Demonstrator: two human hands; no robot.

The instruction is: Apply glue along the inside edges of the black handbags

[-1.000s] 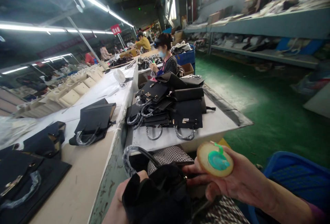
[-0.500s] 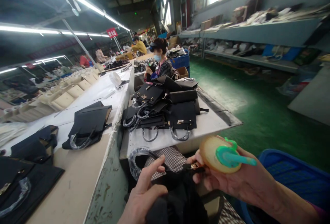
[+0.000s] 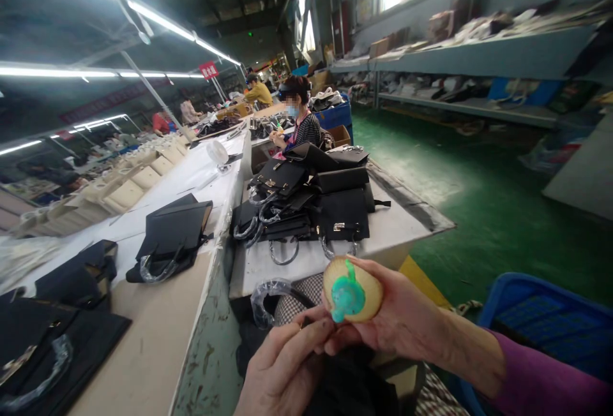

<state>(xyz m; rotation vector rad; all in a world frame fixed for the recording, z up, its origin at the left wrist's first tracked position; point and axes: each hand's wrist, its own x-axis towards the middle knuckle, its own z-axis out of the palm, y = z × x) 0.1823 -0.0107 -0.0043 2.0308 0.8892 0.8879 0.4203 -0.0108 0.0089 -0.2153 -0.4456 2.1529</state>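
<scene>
My right hand [image 3: 407,320] is closed round a round yellowish sponge pad with a teal plastic handle [image 3: 351,288], held up in front of me. Below it my left hand [image 3: 282,365] rests with curled fingers on a black handbag [image 3: 345,384] in my lap, its fingertips touching the right hand's fingers. The bag's plastic-wrapped handle [image 3: 268,295] arcs up to the left. What the left fingertips pinch, if anything, is hidden.
A pile of black handbags [image 3: 311,205] lies on the white table [image 3: 397,231] ahead. More black bags [image 3: 172,234] sit on the long bench [image 3: 153,333] at left. A blue crate [image 3: 550,326] stands at right. A person in a striped top [image 3: 306,119] works further along.
My right hand has swung the sponge pad leftward and turned it so the teal handle faces me. My left hand has slid up the bag to meet the right hand.
</scene>
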